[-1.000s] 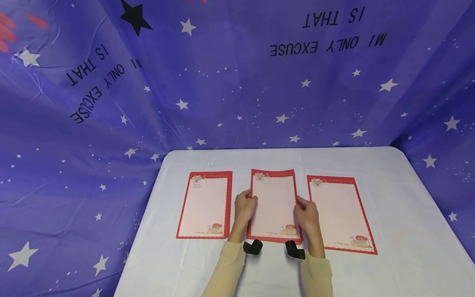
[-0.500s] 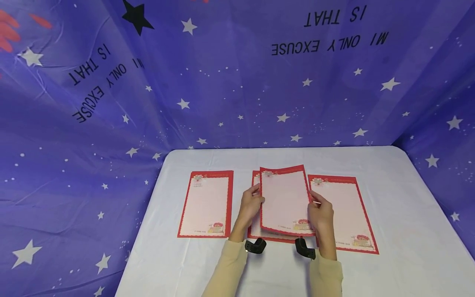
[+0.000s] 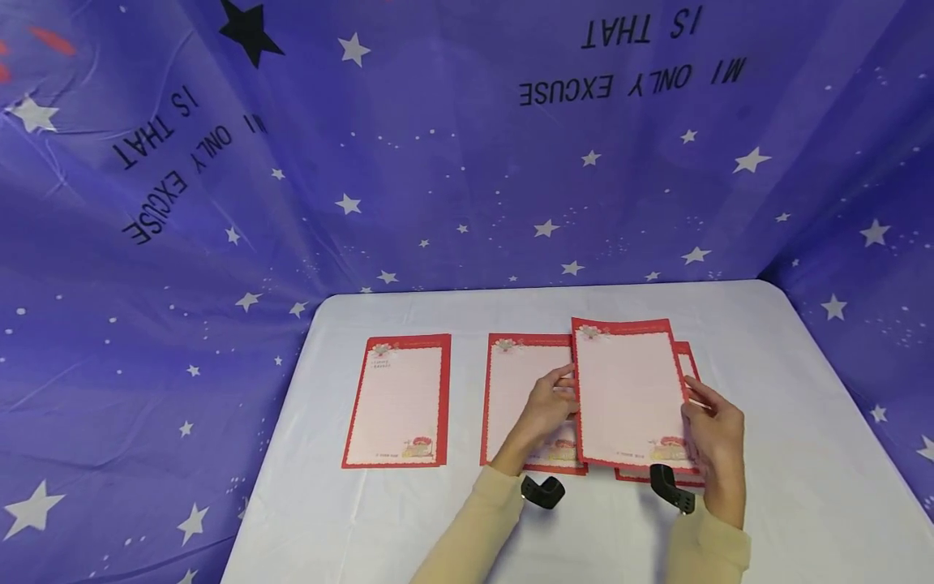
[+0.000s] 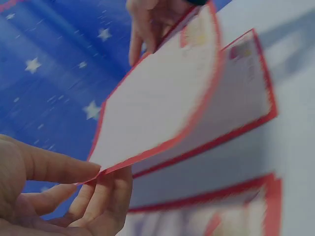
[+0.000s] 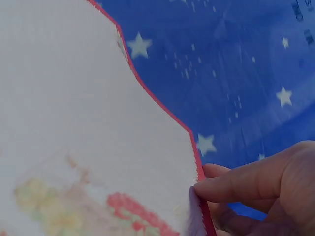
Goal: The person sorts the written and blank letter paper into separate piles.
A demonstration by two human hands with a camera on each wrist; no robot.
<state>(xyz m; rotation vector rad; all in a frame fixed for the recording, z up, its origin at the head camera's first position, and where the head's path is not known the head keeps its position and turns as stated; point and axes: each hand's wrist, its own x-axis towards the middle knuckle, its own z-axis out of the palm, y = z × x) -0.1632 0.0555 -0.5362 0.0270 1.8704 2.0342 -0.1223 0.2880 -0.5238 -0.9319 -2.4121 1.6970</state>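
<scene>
A red-bordered sheet of paper (image 3: 629,389) with a flower print and a basket-like picture is held up off the table. My left hand (image 3: 547,403) pinches its left edge between thumb and fingers, as the left wrist view shows for the sheet (image 4: 152,98). On the opposite edge, my right hand (image 3: 718,430) pinches the paper, thumb on the printed face; the sheet bows a little in the right wrist view. Below it, the right-hand sheet (image 3: 688,357) is mostly covered. The middle sheet (image 3: 521,397) is partly covered by the raised one and my left hand.
Another red-bordered paper pile (image 3: 397,405), its top sheet bearing small handwriting, lies at the left. White cloth covers the table (image 3: 306,519). Purple star-printed curtains (image 3: 467,162) rise behind and at both sides. Black wrist-mounted pieces (image 3: 543,491) sit by both cuffs.
The top sheet has been lifted off the middle pile and carried right in both hands. It now hangs over the right-hand sheet, and the middle pile shows beneath.
</scene>
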